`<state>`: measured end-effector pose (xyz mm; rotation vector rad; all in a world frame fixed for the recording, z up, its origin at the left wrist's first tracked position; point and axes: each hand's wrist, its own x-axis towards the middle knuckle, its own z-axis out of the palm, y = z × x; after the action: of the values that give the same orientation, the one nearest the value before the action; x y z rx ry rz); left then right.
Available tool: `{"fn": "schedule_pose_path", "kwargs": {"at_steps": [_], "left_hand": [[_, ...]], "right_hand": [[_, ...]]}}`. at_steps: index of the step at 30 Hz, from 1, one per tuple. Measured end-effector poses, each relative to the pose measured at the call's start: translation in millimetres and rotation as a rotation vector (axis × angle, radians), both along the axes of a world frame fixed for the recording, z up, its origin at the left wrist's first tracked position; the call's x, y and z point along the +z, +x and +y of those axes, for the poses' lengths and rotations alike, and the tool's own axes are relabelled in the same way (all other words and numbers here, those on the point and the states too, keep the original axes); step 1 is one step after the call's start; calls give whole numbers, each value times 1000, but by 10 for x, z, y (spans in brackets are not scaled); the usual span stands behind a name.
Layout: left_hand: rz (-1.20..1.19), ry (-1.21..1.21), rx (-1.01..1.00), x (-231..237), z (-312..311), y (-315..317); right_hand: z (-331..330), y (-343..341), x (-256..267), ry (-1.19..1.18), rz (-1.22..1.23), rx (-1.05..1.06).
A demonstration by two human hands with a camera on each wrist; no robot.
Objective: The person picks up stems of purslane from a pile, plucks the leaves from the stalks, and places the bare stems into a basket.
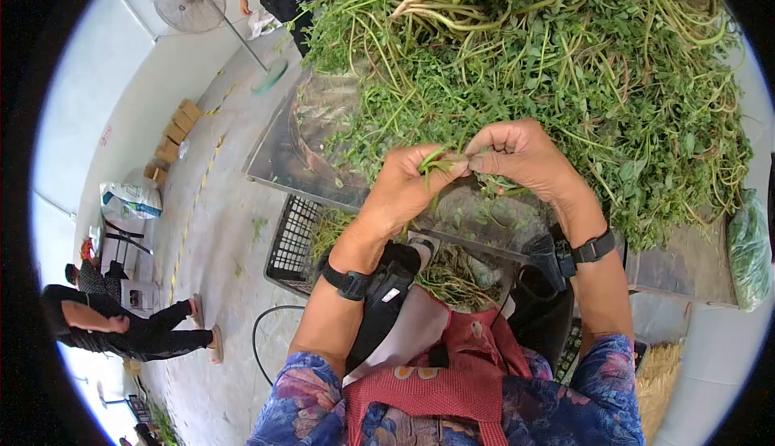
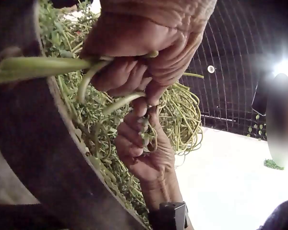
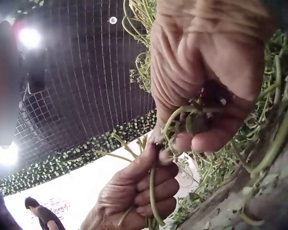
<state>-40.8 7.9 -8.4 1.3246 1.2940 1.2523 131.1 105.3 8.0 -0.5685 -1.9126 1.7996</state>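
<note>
My left hand (image 1: 397, 190) grips a few thick green stems (image 2: 43, 66), whose cut ends stick out past the fingers in the left wrist view. Fingertip to fingertip with it, my right hand (image 1: 529, 163) pinches a thin stem with small leaves (image 3: 175, 120). Both hands meet just above the near edge of the table (image 1: 278, 155). Beyond them spreads a big heap of leafy green stems (image 1: 557, 83), with longer bare stems (image 1: 476, 2) lying over its far side. Part of the pinched stem is hidden behind the right fingers.
Below the table edge stands a black plastic crate (image 1: 292, 240) with greens in it. More loose stems (image 1: 456, 280) lie low between the knees. A plastic bag of greens (image 1: 749, 252) is at the right table end. A person (image 1: 145, 329) is off to the left, near cardboard boxes (image 1: 173, 131).
</note>
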Motion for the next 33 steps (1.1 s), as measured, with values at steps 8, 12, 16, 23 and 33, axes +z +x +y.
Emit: {"fn": "schedule_pose_path", "kwargs": {"at_steps": [8,12,16,23,33], "left_hand": [[-205,82,163,82,-67,-25],[-266,33,227,85,-71,-81],[-294,-10,208,89,-74,-92],[-352,39,228,80,-57,-7],[-507,-16,25,68,-87,-101]], "right_hand": [[138,28,-97,32,194,-298],[194,78,-54,-111,352,-325],[176,91,-24,-382,524,-273],[199,165,-56,-222,450,-137],[-47,29,14,418,38,-72]]}}
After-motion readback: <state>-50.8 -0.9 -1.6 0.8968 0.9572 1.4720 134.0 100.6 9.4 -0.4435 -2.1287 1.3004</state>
